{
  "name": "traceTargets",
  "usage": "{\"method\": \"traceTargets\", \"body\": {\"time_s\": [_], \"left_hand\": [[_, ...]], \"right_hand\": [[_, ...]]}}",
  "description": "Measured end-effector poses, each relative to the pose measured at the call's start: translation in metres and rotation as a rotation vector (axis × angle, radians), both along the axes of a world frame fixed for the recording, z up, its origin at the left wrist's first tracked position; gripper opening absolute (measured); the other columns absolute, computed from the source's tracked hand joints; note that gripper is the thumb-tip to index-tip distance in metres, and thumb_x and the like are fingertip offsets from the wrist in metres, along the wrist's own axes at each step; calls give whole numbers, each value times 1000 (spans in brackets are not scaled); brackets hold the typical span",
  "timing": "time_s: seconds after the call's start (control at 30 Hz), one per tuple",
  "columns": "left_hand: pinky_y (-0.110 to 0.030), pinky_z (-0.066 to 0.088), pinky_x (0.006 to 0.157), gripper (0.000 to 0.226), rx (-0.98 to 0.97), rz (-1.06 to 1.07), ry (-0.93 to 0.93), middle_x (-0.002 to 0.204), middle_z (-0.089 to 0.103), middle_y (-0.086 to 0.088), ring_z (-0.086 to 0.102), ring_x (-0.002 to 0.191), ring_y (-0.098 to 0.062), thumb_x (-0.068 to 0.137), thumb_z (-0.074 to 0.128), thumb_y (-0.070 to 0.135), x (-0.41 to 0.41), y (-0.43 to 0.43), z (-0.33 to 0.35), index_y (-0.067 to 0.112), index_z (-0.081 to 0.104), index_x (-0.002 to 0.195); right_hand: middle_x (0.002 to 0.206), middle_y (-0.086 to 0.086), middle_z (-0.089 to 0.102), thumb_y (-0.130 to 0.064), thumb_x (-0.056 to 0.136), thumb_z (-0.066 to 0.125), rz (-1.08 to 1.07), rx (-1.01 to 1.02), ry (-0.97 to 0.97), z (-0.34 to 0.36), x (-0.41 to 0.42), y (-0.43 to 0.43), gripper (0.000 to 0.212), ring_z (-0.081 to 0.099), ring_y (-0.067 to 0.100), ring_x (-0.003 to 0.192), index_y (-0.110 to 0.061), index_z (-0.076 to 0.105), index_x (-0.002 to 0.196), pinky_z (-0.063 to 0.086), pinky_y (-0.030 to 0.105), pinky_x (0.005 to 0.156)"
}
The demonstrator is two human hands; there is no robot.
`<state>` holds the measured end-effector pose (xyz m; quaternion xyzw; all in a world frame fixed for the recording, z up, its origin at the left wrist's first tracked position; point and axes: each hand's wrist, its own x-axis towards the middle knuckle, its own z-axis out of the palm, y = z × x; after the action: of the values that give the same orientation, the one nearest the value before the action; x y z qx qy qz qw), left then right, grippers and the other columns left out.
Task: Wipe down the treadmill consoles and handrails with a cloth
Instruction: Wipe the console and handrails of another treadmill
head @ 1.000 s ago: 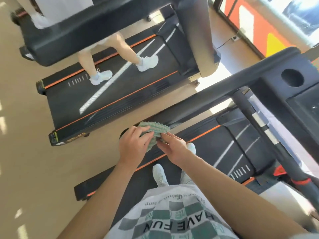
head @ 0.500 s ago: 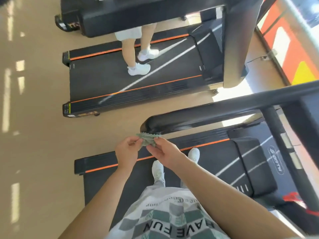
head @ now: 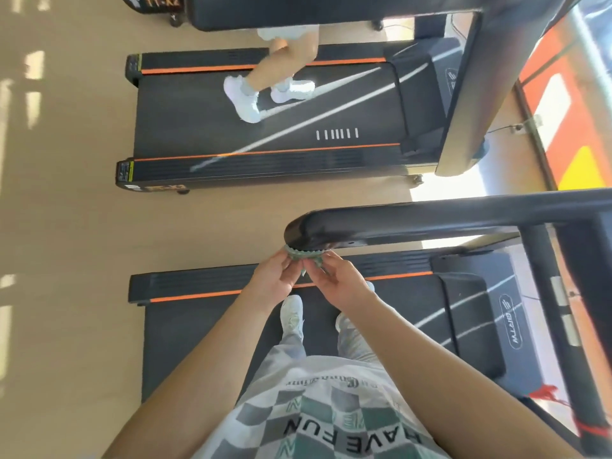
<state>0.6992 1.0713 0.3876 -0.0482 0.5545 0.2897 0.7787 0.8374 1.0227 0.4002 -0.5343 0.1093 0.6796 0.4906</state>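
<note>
Currently both hands, left hand [head: 275,281] and right hand [head: 334,281], pinch the cloth [head: 303,256] beneath the handrail [head: 414,223] end, apparently touching. Next: wrap, wipe along.

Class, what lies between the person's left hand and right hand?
A small green knobbly cloth, pinched by the left hand and the right hand, by the rounded end of the black handrail. The head view shows this.

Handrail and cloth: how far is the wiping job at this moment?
Done: nothing shows as wiped; the black handrail gives no clue. In hand: the left hand and right hand pinch the green cloth at the rail's rounded end. Left: probably the rail's length and the console, out of view.
</note>
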Motion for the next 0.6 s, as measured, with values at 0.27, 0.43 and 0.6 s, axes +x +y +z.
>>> {"method": "traceTargets", "body": {"time_s": [0.27,0.43,0.6], "left_hand": [[-23,58,81,9,307,-39,162,97,74,-3,69,89,-10,101,61,13,-20,19,18,10,69,102],[-35,58,91,8,431,-140,323,99,72,-7,67,93,-20,98,65,9,-9,24,11,13,69,92],[-28,60,81,14,226,-91,177,107,73,-10,71,98,-22,106,52,17,-7,9,0,8,60,114]], "right_hand": [[139,17,60,-1,103,46,17,-32,233,19,-30,11,28,64,28,116,-5,57,128,52,42,100],[141,18,57,0,104,42,7,-41,227,12,-28,8,38,59,28,126,-3,49,141,58,41,92],[142,19,56,0,95,58,-159,-41,308,8,-10,0,29,56,38,129,-2,60,123,57,47,95]]}}
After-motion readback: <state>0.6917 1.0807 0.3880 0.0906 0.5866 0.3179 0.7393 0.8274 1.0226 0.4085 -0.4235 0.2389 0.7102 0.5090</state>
